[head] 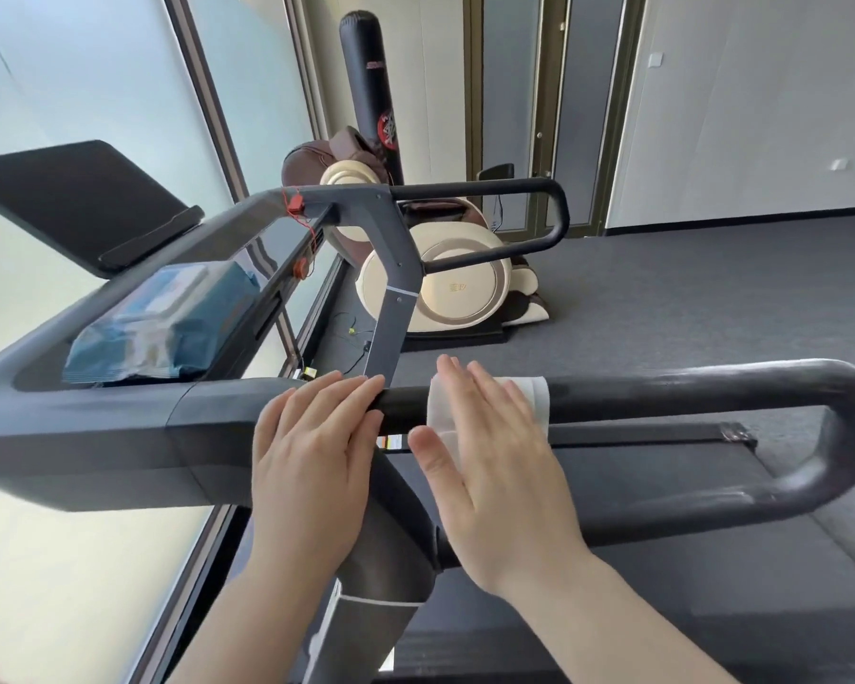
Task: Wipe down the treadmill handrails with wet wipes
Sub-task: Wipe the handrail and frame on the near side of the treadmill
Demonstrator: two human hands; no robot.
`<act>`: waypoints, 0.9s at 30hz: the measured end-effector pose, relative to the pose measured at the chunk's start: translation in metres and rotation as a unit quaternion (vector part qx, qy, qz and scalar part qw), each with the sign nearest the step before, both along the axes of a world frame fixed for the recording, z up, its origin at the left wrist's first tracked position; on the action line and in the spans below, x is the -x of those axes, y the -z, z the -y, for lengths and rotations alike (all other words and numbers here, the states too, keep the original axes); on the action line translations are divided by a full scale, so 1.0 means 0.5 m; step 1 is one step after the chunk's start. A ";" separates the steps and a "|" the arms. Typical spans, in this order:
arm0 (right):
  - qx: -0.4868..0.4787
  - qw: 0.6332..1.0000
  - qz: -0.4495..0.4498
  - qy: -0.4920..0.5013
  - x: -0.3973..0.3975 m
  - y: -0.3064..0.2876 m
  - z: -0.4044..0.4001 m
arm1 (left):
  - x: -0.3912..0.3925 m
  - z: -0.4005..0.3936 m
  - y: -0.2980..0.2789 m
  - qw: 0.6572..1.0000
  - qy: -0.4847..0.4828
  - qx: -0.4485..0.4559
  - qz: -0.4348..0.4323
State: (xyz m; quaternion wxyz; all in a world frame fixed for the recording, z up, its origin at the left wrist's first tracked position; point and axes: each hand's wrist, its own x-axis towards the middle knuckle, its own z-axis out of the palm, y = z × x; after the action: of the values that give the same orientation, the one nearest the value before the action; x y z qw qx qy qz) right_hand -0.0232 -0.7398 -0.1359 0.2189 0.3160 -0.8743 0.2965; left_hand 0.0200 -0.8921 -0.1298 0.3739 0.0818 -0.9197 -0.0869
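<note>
Behind treadmill handrail (662, 392), unreadably blurred punching-bag (371, 91) lettering

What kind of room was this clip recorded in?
Most likely a small gym or fitness room. A treadmill fills the foreground, a black punching bag stands behind it, and a massage chair sits on the dark floor.

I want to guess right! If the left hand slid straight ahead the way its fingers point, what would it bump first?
Probably the grey upright post. The left hand lies flat, fingertips beside the post's foot, though depth is hard to judge.
</note>
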 end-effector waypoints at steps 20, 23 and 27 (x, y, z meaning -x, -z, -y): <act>0.049 0.980 -0.102 0.162 0.027 0.008 0.024 | 0.002 0.077 -0.022 0.996 0.038 0.070 0.026; 0.040 0.979 -0.124 0.157 0.004 0.010 0.117 | 0.004 0.079 -0.016 0.997 0.020 0.076 0.011; 0.007 0.988 -0.119 0.102 0.005 0.014 0.098 | 0.002 0.075 -0.012 0.995 0.026 0.090 0.034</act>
State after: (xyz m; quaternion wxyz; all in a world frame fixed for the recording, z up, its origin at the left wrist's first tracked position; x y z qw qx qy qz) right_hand -0.0258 -0.7888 -0.1430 0.3527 0.2571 -0.8673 0.2392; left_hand 0.0192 -0.9299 -0.1238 0.3462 0.0262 -0.9377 -0.0105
